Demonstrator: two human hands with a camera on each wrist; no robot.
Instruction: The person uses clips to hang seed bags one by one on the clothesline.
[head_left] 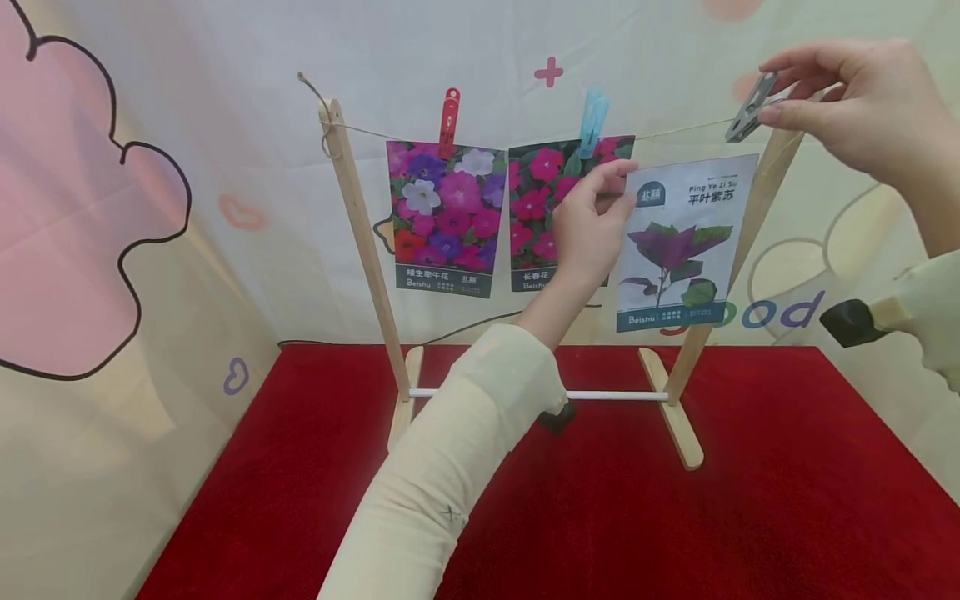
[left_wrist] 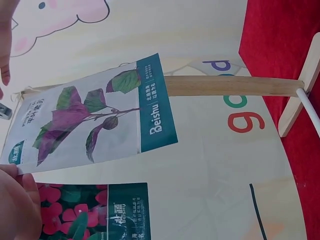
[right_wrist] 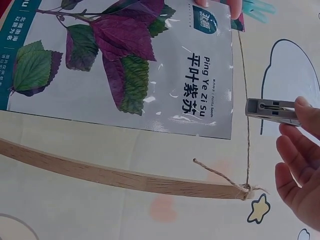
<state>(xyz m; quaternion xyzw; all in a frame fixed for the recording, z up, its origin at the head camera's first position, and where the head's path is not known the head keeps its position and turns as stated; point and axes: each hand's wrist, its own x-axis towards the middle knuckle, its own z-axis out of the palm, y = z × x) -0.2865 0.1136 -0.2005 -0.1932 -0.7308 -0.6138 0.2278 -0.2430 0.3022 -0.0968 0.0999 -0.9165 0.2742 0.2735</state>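
My left hand (head_left: pixel 592 221) pinches the upper left edge of a seed packet (head_left: pixel 675 250) printed with a purple-leaved plant. The packet hangs just under the twine (head_left: pixel 678 130). Between thumb and fingers my right hand (head_left: pixel 862 104) pinches a grey clothespin (head_left: pixel 750 108), its tip right at the twine, to the right of the packet's top corner. In the right wrist view the clothespin (right_wrist: pixel 272 110) stands sideways across the twine. Partly behind the left hand hangs a packet of pink flowers (head_left: pixel 543 167), under a light blue clothespin (head_left: pixel 593 121).
Farther left, a red clothespin (head_left: pixel 448 123) holds a packet of mixed flowers (head_left: pixel 446 217) on the twine. Wooden posts (head_left: pixel 363 250) with flat feet and a white crossbar (head_left: pixel 615 395) stand on red cloth (head_left: pixel 600 508). A printed curtain (head_left: pixel 247 125) hangs close behind.
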